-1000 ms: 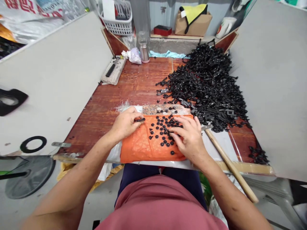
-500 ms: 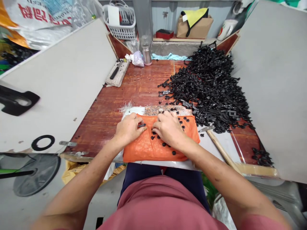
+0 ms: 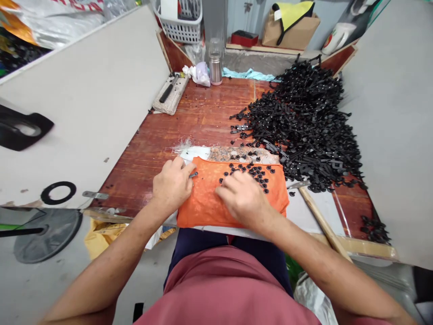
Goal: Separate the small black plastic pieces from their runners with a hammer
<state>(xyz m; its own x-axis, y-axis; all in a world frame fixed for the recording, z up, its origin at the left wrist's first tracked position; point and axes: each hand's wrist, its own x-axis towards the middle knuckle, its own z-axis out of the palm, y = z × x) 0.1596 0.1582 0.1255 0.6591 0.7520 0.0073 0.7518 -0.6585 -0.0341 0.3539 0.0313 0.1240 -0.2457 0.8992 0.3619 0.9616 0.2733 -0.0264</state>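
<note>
An orange cloth (image 3: 203, 205) lies at the front edge of the table, with several small black round plastic pieces (image 3: 259, 174) scattered over its right half. At the cloth's left edge, my left hand (image 3: 172, 183) is closed, pinching a small dark strip-like piece (image 3: 193, 174) between thumb and forefinger. Over the middle of the cloth is my right hand (image 3: 245, 196), fingers curled together and slightly blurred. Whatever its fingertips may hold is hidden. Behind the cloth shows a speckled stone slab (image 3: 219, 154) with a few black pieces on it.
A large heap of black plastic parts (image 3: 304, 122) covers the right of the table. A wooden-handled tool (image 3: 321, 219) lies right of the cloth. At the back left are a block with a black-handled tool (image 3: 169, 92) and a steel bottle (image 3: 215, 70). Pale panels flank both sides.
My right hand has drawn back toward me, uncovering black pieces on the cloth. My left hand has shifted slightly left, still pinching the dark piece. The camera view has shifted a little.
</note>
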